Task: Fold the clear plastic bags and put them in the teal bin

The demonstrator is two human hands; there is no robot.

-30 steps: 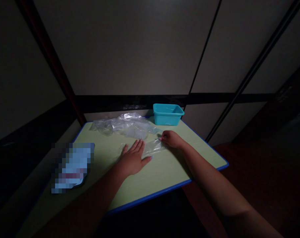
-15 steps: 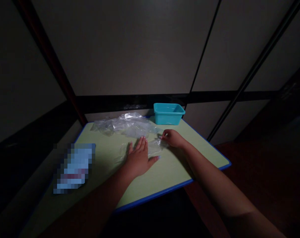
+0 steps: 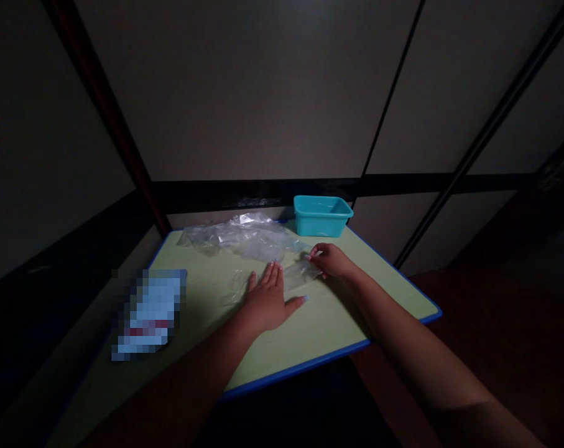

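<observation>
A small clear plastic bag [image 3: 301, 275] lies on the pale green table [image 3: 282, 348]. My left hand [image 3: 267, 298] rests flat across it with the fingers spread, hiding its middle part. At the bag's right end, my right hand [image 3: 331, 260] pinches its edge between thumb and fingers. Behind both hands is a crumpled heap of clear plastic bags [image 3: 244, 235], reaching close to my right fingertips.
A turquoise plastic basket [image 3: 321, 224] stands at the table's back right corner. To the left lies a blurred-out bluish-white packet [image 3: 153, 311]. The table has a blue edge, and large cabinet panels [image 3: 263, 93] rise right behind it.
The bag between my hands looks smoother and more stretched out towards the right hand. My left hand stays pressed on it. The whole view has shifted slightly.
</observation>
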